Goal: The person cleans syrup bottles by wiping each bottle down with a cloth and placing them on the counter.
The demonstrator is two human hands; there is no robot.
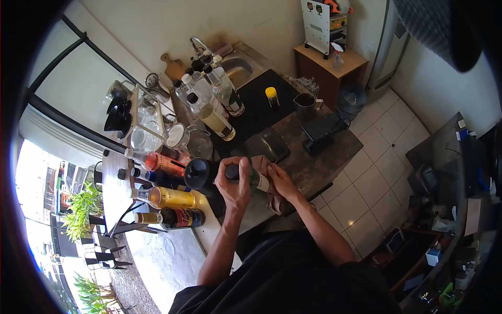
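Note:
Low over the near edge of the counter, a bottle with a black cap and a green-and-white label (260, 181) lies tilted between my hands. My left hand (234, 188) is closed around its capped end, thumb and fingers curled about the black cap (232, 171). At the other end, my right hand (282, 182) presses a brown cloth (275, 201) against the bottle. The cloth wraps partly around the bottle and hides its lower part. Just left of my left hand stands a dark round-lidded container (198, 171).
Several clear bottles (213, 118) stand by the sink (241, 70). Coloured syrup bottles (175, 198) line the left. Farther right are a yellow-lidded jar (271, 97), a metal pitcher (306, 106), a dark flat device (267, 145) and a black stand (320, 132).

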